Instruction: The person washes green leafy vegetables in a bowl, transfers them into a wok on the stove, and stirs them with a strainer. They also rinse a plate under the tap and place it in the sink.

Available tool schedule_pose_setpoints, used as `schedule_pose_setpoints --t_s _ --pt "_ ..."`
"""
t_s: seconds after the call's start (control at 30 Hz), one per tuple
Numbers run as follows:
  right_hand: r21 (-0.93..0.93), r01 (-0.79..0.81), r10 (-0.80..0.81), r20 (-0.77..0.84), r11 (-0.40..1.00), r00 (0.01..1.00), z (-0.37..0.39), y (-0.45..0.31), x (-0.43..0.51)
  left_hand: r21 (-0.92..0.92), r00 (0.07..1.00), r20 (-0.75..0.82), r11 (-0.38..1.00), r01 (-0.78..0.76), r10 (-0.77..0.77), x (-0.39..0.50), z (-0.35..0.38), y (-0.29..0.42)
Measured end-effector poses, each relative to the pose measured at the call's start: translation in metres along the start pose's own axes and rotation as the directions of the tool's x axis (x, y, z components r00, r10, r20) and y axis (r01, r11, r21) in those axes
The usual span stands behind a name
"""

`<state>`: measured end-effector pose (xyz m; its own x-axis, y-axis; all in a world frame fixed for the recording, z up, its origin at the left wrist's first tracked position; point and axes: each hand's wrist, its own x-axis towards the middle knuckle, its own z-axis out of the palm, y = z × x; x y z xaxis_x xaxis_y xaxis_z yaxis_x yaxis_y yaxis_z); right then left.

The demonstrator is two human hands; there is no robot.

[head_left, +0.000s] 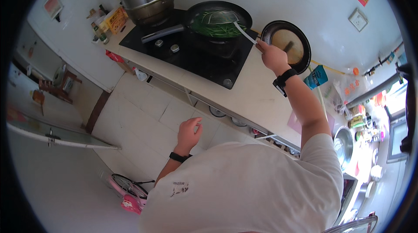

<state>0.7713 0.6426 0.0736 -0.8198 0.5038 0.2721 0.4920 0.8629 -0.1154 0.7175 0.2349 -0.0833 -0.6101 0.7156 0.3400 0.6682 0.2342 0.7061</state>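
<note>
My right hand [273, 56] grips the handle of a slotted metal skimmer [223, 17]. The skimmer's head rests over long green vegetables [220, 30], perhaps beans, in a dark frying pan [246, 21]. That pan sits on a black glass cooktop [196, 63], its long handle [163, 33] pointing left. My left hand [189, 134] hangs in front of my body, off the counter, thumb and fingers loosely curved and apart, with nothing in it. To the right of the cooktop, behind my right hand, a second dark pan [289, 42] leans against the wall, its tan surface facing out.
A stacked metal steamer [147, 1] stands at the cooktop's back left, near bottles [99, 34] and a yellow box [116, 19]. On the right are a teal pouch [316, 77] and a metal basin [343, 146]. A pink bicycle [129, 190] stands on the floor behind left.
</note>
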Motion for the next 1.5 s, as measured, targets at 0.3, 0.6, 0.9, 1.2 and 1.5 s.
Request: schedule_pose_setpoints --t_s 0.3,0.6,0.9,1.2,1.5 --pt "-0.106 -0.159 0.161 0.008 0.981 0.987 -0.029 -0.013 -0.059 -0.079 0.966 0.214 0.988 -0.131 0.145 0.021 0.026 0.002" --pt "0.012 -0.211 0.209 -0.201 0.977 0.957 -0.072 0.026 -0.223 -0.236 0.864 0.308 0.912 -0.336 0.398 0.046 0.095 0.079" --pt "0.132 -0.605 0.615 -0.278 0.785 0.738 -0.126 0.111 -0.484 -0.417 0.561 0.297 0.633 -0.652 0.773 0.019 0.232 0.215" --pt "0.235 -0.873 0.825 -0.497 0.427 0.270 -0.161 0.172 -0.760 -0.785 0.128 0.368 0.382 -0.487 0.921 -0.105 0.382 0.390" --pt "0.466 -0.883 0.911 -0.386 0.057 -0.145 -0.157 0.203 -0.933 -0.883 -0.145 0.306 0.223 -0.414 0.941 -0.172 0.486 0.515"
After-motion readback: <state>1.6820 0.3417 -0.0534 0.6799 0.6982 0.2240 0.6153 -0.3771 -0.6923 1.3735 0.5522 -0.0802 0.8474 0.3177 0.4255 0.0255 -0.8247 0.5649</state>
